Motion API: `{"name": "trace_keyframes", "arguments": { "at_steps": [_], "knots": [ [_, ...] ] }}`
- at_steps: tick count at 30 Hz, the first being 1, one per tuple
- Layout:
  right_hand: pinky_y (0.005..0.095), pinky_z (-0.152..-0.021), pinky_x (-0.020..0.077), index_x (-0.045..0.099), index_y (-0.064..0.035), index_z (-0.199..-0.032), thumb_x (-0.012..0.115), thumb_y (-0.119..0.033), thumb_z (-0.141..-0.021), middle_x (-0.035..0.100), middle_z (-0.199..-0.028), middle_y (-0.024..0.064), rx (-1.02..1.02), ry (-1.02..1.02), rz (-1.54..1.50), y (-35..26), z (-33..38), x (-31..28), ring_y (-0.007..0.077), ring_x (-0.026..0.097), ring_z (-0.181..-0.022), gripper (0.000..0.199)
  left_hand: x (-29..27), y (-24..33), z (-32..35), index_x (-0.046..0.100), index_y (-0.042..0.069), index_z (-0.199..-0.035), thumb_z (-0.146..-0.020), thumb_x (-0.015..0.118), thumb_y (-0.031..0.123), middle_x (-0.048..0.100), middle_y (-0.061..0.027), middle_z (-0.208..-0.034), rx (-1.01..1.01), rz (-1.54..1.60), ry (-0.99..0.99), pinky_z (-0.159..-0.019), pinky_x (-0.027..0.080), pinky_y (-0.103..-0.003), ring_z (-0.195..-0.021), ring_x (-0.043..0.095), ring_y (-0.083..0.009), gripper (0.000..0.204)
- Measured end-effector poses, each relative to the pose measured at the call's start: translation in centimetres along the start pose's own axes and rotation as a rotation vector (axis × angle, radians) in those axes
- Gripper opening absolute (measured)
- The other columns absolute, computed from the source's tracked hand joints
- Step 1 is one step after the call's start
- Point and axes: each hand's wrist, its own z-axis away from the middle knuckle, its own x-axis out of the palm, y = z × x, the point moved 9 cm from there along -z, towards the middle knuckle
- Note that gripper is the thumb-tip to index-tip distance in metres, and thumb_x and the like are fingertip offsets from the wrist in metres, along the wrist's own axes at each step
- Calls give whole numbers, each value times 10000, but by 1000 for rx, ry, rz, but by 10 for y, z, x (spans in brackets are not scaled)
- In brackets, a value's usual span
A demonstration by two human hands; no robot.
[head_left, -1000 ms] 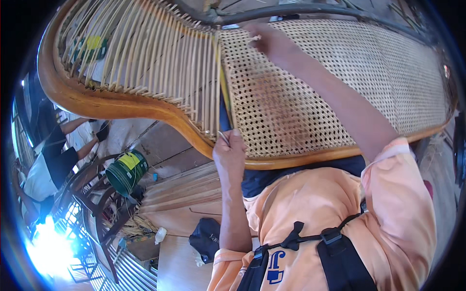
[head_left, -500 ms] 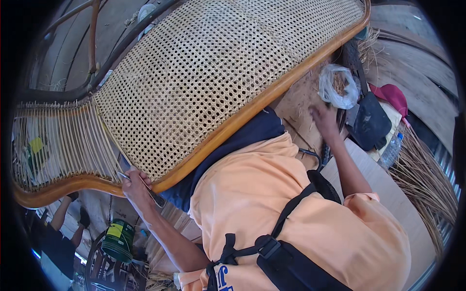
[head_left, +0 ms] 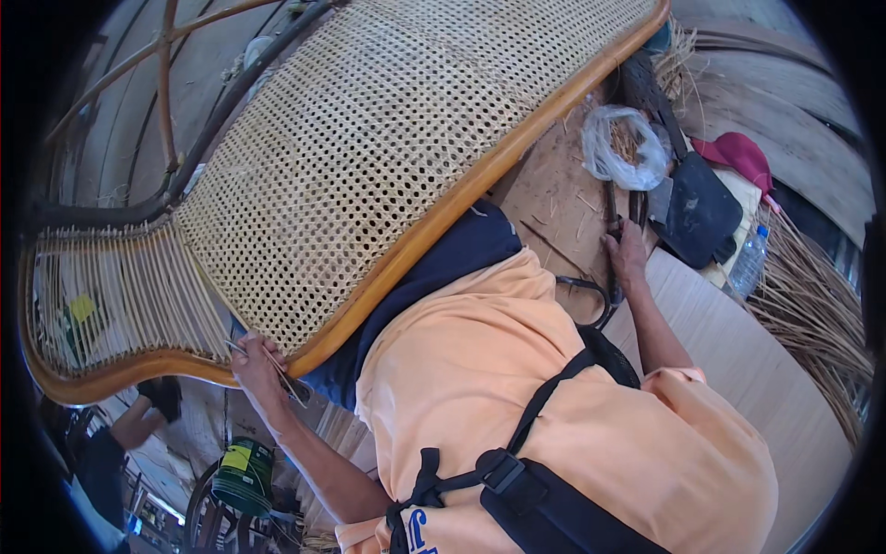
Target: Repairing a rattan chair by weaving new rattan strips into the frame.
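My left hand [head_left: 258,367] is closed at the near edge of a curved wooden frame [head_left: 406,257], pinching thin, stiff pieces that look like cane strands [head_left: 293,391]. Open-mesh woven cane [head_left: 369,157] fills the wide part of the frame. To its left, a narrower section carries parallel strands [head_left: 138,291] stretched across. Over on the right, my right hand [head_left: 629,258] has its fingers curled at a dark tool with two long prongs or handles [head_left: 612,208], just below a clear plastic bag [head_left: 628,148] of cane scraps. Its exact grip is partly hidden.
A black pouch [head_left: 699,210], a dark red cap [head_left: 738,159] and a plastic bottle [head_left: 748,262] lie at the right, beside a bundle of long cane strips [head_left: 808,328]. A green bucket [head_left: 244,475] stands lower left, near another person's leg [head_left: 134,427]. Dark poles [head_left: 166,111] cross upper left.
My right hand has drawn back from beside the plastic bag and its fingers have curled at the dark tool. My left hand stays at the frame edge. The other person's leg has shifted.
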Motion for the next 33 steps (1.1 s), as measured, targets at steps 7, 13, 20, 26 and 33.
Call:
{"name": "trace_keyframes", "arguments": {
  "at_steps": [7,13,20,26,33],
  "knots": [
    [350,-634,431,503,-18,-820,601,-268,-758,522,-669,93,10,-292,-193,-12,17,14,234,540,-669,275,0,2,-4,532,59,-831,-901,486,191,529,-14,-593,87,-24,-6,-386,383,-219,-423,473,-91,156],
    [352,-535,420,580,-5,-741,597,-332,-812,532,-551,130,-295,-360,-127,-96,26,20,206,560,-549,334,-24,3,21,561,38,-861,-904,509,219,519,-15,-578,2,-6,142,-385,378,-220,-424,471,-81,193],
    [308,-537,373,519,-14,-890,605,-172,-801,420,-617,51,-647,-500,-342,-321,26,-18,149,392,-546,201,-32,-3,34,575,26,-879,-905,532,278,533,-11,-582,-7,-12,121,-405,390,-218,-438,468,-68,257],
    [273,-480,377,470,-28,-969,571,-152,-860,433,-632,23,-725,-995,-569,-497,74,58,108,408,-514,194,-42,-13,34,537,27,-727,-884,555,223,488,-1,-543,18,-122,149,-431,350,-231,-458,424,-58,252],
    [258,-419,391,463,-38,-934,563,-216,-891,451,-583,6,-746,-918,-601,-571,110,131,89,458,-448,208,-41,6,42,554,-8,-780,-873,565,180,439,-79,-532,120,-180,245,-494,388,-276,-507,383,-102,210]
  ]
}}
